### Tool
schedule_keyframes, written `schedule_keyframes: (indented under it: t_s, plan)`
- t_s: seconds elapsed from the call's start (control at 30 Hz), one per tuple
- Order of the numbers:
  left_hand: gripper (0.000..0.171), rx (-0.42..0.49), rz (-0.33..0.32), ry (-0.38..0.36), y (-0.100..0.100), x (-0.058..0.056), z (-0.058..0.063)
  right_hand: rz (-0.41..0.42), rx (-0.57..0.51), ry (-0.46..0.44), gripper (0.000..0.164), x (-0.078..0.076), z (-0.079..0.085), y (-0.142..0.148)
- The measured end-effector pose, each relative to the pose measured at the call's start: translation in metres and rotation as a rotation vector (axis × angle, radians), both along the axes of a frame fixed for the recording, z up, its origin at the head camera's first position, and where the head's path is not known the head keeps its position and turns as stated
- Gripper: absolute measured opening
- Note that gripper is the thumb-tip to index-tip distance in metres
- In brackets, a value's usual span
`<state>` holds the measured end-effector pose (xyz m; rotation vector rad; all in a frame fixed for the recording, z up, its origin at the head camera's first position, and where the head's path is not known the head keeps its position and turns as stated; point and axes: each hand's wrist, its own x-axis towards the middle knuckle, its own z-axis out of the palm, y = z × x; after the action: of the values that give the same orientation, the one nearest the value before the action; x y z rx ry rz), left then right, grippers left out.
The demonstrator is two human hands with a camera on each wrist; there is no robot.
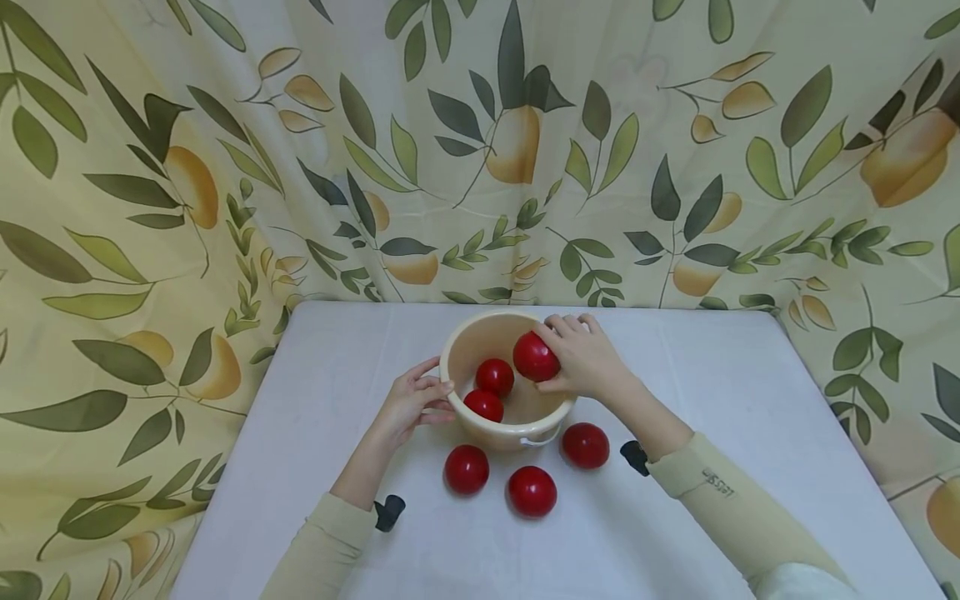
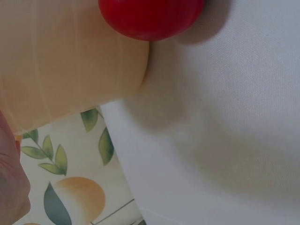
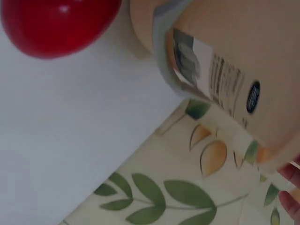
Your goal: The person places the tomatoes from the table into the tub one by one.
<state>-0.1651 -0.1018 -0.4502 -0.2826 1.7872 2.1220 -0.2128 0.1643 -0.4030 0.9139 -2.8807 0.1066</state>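
A cream plastic bucket (image 1: 507,435) stands on the white table, its white handle (image 1: 542,438) hanging at the front. Two shiny red balls (image 1: 495,377) lie inside it; their exact kind is unclear. My left hand (image 1: 411,402) holds the bucket's left rim, thumb at the edge and fingers along the outer wall. Over the right part of the opening, my right hand (image 1: 588,357) grips another red ball (image 1: 536,357), partly covering it. On the table before the bucket are a left red ball (image 1: 467,469), a middle one (image 1: 532,492) and a right one (image 1: 585,446).
The white tabletop (image 1: 315,367) ends just behind the bucket, where a leaf-and-fruit patterned curtain (image 1: 465,225) hangs. In the right wrist view, a printed label (image 3: 220,79) shows on the bucket's side. Dark devices (image 1: 389,512) are worn at both wrists.
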Motion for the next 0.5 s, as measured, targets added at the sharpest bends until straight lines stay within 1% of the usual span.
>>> schedule_keyframes:
  t_s: [0.27,0.43,0.5]
  plan:
    - [0.057,-0.012,0.004,-0.008,0.000,0.000,0.000,0.126,0.118,-0.041,0.080,-0.006,-0.023,-0.025]
    - [0.057,-0.012,0.002,-0.003,0.000,-0.001,0.000,0.156,0.252,-0.067,0.079,-0.008,-0.033,-0.035]
    - [0.057,-0.010,0.003,-0.004,0.000,-0.001,0.000,0.173,0.289,-0.078,0.078,-0.008,-0.035,-0.038]
